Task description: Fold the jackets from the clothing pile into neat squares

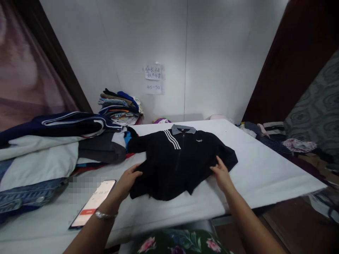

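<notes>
A black zip jacket (169,165) with a grey collar lies spread out on the white-covered table, collar toward the wall. Three white stripes cross one shoulder, and a small white logo sits on the other side of the chest. My left hand (129,180) pinches its left edge near the hem, thumb and fingers closed on the cloth. At the opposite edge, between the body and the sleeve, my right hand (221,172) grips the fabric with its fingertips. The lower hem is uneven and bunched.
A phone (94,204) with a lit screen lies left of my left forearm. Beyond it is a heap of clothes (47,151). A folded stack (120,107) stands by the wall, under paper notes (154,79). More garments (275,134) lie past the table's right edge.
</notes>
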The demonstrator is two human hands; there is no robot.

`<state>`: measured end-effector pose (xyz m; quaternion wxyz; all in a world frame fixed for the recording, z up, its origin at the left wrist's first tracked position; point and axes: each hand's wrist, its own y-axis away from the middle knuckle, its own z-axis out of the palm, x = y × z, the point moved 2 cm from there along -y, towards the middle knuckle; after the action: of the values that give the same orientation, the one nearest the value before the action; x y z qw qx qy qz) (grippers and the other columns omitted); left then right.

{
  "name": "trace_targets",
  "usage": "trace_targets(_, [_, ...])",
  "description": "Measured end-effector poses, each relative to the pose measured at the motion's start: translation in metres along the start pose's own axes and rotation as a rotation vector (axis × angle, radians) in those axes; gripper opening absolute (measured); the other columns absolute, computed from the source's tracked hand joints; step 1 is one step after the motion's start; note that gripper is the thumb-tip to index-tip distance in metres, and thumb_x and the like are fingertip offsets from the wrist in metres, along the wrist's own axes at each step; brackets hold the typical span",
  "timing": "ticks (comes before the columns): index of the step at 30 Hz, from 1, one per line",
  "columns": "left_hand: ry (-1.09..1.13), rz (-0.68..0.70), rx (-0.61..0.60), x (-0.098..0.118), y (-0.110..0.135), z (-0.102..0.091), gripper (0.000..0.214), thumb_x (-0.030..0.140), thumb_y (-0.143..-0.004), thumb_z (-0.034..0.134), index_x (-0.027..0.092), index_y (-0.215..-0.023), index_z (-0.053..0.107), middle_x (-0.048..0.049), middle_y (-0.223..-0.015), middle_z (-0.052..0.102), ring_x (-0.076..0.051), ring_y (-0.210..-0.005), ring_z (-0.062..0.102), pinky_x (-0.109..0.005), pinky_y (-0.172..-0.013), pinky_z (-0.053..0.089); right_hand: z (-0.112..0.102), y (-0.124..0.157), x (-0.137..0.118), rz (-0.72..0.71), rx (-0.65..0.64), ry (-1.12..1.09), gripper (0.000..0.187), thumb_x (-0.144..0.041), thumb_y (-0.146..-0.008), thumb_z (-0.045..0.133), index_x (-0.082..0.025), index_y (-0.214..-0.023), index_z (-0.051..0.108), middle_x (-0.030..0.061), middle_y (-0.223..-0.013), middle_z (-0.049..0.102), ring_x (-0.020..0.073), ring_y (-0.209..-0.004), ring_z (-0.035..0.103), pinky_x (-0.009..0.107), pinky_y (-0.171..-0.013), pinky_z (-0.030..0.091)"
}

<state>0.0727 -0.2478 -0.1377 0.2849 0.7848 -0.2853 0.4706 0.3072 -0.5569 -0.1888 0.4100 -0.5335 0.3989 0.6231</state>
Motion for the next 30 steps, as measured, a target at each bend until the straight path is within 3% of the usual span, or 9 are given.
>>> trace_targets(2, [0.103,-0.051,-0.006,-0.004,0.0,-0.015,0.051,0.031,-0.069,0.049,0.022,-0.119,0.058,-0.002,-0.095,0.074,-0.023,-0.088,0.069,-0.034,-0.078,0.055,-0.03,-0.004,-0.016,-0.087,0.104,-0.028,0.086,-0.031,-0.061,0.06,-0.023,-0.143,0.035,0.0041,-0.096,0.07,0.0253,-0.086,0.066,0.037,-0.074,0.055])
trace_targets(4, [0.057,-0.085,-0.013,-0.016,0.001,-0.027,0.048,0.032,-0.069,0.049,0.024,-0.115,0.06,-0.0019,-0.092,0.074,-0.024,-0.086,0.069,-0.035,-0.076,0.055,-0.061,-0.006,-0.023,-0.062,0.135,0.033,0.079,-0.029,-0.058,0.059,-0.024,-0.136,0.046,0.004,-0.096,0.072,0.0263,-0.087,0.067,0.037,-0.076,0.055])
trace_targets(9, [-0.584,-0.07,0.06,-0.045,-0.009,-0.041,0.03,0.025,-0.067,0.052,0.024,-0.093,0.068,-0.006,-0.086,0.074,-0.029,-0.086,0.069,-0.039,-0.078,0.051,-0.118,-0.009,-0.007,0.123,0.02,0.374,0.069,-0.024,-0.054,0.055,-0.022,-0.123,0.06,0.0036,-0.083,0.073,0.0246,-0.069,0.066,0.036,-0.06,0.053])
trace_targets(13, [-0.809,-0.004,0.052,-0.02,-0.036,-0.048,0.046,0.038,-0.077,0.05,0.019,-0.116,0.061,-0.0091,-0.103,0.072,-0.028,-0.096,0.066,-0.037,-0.084,0.048,-0.136,-0.034,-0.009,-0.002,0.042,0.504,0.061,-0.028,-0.057,0.058,-0.019,-0.117,0.064,0.0074,-0.092,0.072,0.0245,-0.076,0.066,0.035,-0.064,0.053])
trace_targets(18, [-0.958,0.23,0.17,0.042,-0.109,-0.037,0.051,0.046,-0.086,0.041,0.016,-0.124,0.056,-0.0121,-0.126,0.062,-0.028,-0.115,0.057,-0.036,-0.092,0.046,-0.106,-0.105,-0.044,-0.229,0.045,0.744,0.049,-0.034,-0.073,0.056,-0.019,-0.119,0.063,0.007,-0.105,0.071,0.025,-0.096,0.065,0.037,-0.087,0.05])
trace_targets(21, [-1.005,0.318,0.229,0.058,-0.164,-0.019,0.052,0.044,-0.089,0.039,0.013,-0.128,0.052,-0.0147,-0.135,0.054,-0.028,-0.121,0.053,-0.037,-0.097,0.044,-0.072,-0.157,-0.055,-0.206,0.049,1.012,0.043,-0.031,-0.082,0.051,-0.018,-0.121,0.062,0.0082,-0.117,0.067,0.0253,-0.111,0.06,0.035,-0.097,0.044])
trace_targets(26, [-1.093,0.17,0.246,0.048,-0.23,0.0,0.062,0.049,-0.085,0.046,0.015,-0.137,0.042,-0.0196,-0.149,0.034,-0.035,-0.124,0.049,-0.044,-0.094,0.045,-0.04,-0.226,-0.046,0.031,0.104,1.26,0.066,-0.045,-0.084,0.056,-0.013,-0.141,0.042,0.0172,-0.128,0.06,0.0315,-0.113,0.058,0.039,-0.09,0.048])
trace_targets(28, [-1.078,0.023,0.213,0.038,-0.241,0.002,0.071,0.05,-0.079,0.055,0.012,-0.137,0.041,-0.0234,-0.138,0.047,-0.036,-0.117,0.055,-0.044,-0.088,0.048,-0.034,-0.24,-0.036,0.106,0.09,1.282,0.079,-0.048,-0.08,0.061,-0.015,-0.146,0.033,0.0165,-0.123,0.063,0.0295,-0.101,0.064,0.037,-0.079,0.052])
trace_targets(30, [-1.048,-0.074,0.172,0.03,-0.247,0.002,0.065,0.045,-0.074,0.061,0.011,-0.129,0.05,-0.0219,-0.121,0.061,-0.034,-0.108,0.061,-0.04,-0.083,0.049,-0.029,-0.248,-0.024,0.124,0.072,1.304,0.075,-0.042,-0.074,0.067,-0.019,-0.141,0.042,0.0121,-0.114,0.067,0.0258,-0.09,0.067,0.032,-0.071,0.053])
